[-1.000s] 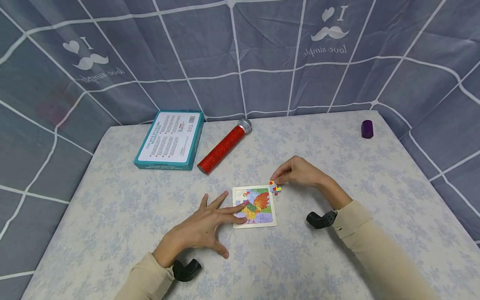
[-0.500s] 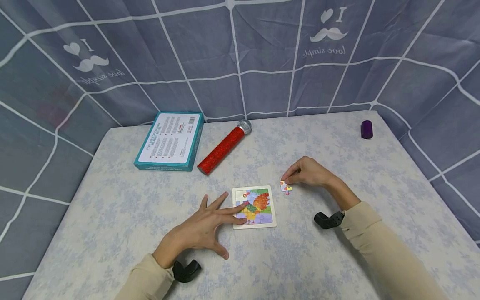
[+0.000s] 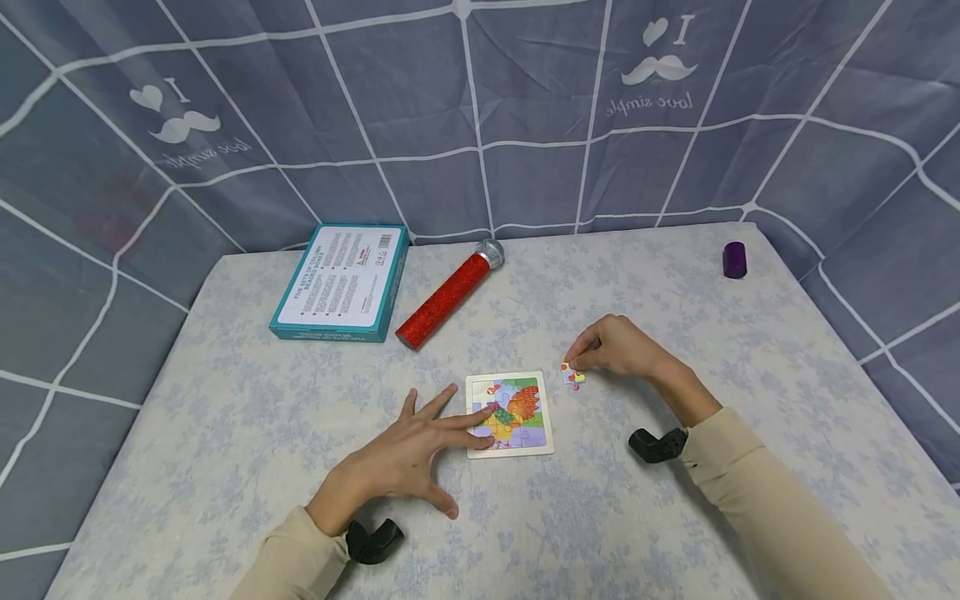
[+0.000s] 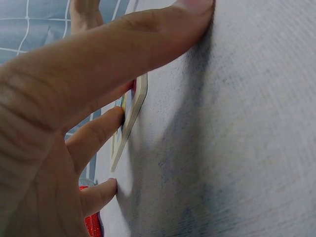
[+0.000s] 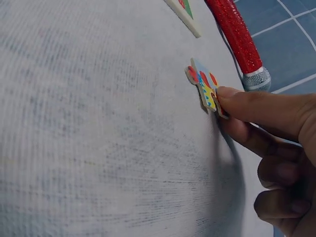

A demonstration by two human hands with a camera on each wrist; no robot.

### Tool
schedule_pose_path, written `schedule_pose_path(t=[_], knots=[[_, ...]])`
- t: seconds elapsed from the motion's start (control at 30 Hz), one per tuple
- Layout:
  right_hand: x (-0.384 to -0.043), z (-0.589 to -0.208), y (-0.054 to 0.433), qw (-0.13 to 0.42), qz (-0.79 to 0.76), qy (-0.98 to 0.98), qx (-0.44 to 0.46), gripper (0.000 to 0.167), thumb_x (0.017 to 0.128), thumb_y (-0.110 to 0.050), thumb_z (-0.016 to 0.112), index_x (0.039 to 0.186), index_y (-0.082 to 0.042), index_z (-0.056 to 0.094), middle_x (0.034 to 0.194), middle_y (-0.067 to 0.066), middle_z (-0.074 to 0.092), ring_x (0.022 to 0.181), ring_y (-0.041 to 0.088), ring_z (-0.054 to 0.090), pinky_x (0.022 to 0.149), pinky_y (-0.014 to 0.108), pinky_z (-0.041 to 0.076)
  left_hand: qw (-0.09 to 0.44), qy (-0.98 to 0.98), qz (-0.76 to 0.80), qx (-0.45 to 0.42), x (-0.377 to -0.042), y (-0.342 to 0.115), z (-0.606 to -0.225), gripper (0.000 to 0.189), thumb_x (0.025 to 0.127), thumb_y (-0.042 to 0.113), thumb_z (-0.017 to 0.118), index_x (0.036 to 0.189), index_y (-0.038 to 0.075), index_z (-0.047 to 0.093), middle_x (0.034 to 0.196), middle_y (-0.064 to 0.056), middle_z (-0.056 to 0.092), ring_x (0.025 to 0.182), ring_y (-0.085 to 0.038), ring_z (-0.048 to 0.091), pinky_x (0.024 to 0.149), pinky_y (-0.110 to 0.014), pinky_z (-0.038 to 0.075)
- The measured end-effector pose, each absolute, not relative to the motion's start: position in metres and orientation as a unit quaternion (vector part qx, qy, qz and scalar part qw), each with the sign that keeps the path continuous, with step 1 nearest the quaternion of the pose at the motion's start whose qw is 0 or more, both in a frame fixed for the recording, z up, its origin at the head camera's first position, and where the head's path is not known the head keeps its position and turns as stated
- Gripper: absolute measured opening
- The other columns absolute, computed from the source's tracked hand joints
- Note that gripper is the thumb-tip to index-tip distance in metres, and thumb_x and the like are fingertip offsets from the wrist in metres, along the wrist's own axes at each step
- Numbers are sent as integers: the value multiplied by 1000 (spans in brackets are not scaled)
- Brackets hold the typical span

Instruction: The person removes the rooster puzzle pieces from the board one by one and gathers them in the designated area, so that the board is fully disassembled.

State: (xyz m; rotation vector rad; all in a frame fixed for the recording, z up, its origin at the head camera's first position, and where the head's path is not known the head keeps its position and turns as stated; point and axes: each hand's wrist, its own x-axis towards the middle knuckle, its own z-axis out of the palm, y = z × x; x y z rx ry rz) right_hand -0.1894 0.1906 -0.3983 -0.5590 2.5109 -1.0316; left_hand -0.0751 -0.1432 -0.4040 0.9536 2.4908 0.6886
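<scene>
A small square jigsaw puzzle (image 3: pixel 528 433) in a pale frame lies flat near the middle of the table. My left hand (image 3: pixel 408 450) has its fingers spread, with two fingertips resting on the puzzle's left part. In the left wrist view the thumb reaches across above the cloth, and the frame's edge (image 4: pixel 131 121) shows behind it. My right hand (image 3: pixel 618 346) pinches a jigsaw piece (image 3: pixel 572 375) between thumb and forefinger, to the right of the frame's upper right corner. Red, yellow and light blue print shows on the piece (image 5: pixel 206 86) in the right wrist view.
Behind the puzzle lies a red glittery microphone (image 3: pixel 446 300) with a silver head. Left of it is a teal and white box (image 3: pixel 337 279). A purple cylinder (image 3: pixel 734 260) stands near the back right corner. A grey checked curtain (image 3: pixel 420 108) hangs behind the table.
My right hand has moved to the right with the jigsaw piece, away from the frame's corner, and has stayed there over the last half second. The left hand has kept its place.
</scene>
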Motion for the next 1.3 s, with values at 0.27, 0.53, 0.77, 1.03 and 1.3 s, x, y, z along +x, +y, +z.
schedule_pose_path(t=[0.27,0.53,0.77,1.03,1.3], knots=[[-189,-401,192,169,-365,896,-191,4,84,-11,77,87,-11,80,85,-2,75,82,16,60,73,32,46,194,887,246,339,-74,-143,-404,86,56,41,94,135,28,62,157,13,31,149,-36,2,104,-76,-6],[-188,-403,181,155,-390,879,-225,10,86,-14,76,95,-13,78,93,-4,72,73,14,54,65,27,42,193,889,240,340,-75,-144,-404,87,56,44,93,135,29,62,157,15,30,149,-36,3,104,-77,-5],[-188,-405,145,192,-411,819,-350,28,85,-9,76,113,-9,74,108,1,67,72,20,48,64,26,41,195,887,238,346,-76,-144,-403,87,58,45,92,137,30,60,157,15,30,149,-37,2,103,-78,-5],[-191,-413,120,233,-403,789,-401,32,85,-10,75,117,-11,73,109,1,64,87,22,48,73,27,39,194,886,232,351,-76,-143,-403,87,59,45,92,138,31,59,157,14,30,149,-37,2,104,-77,-5],[-192,-415,116,261,-415,771,-408,36,84,-7,75,120,-10,72,111,1,59,105,18,50,93,34,43,192,889,226,350,-76,-143,-403,88,58,46,92,138,30,59,157,14,30,149,-37,3,104,-77,-4]])
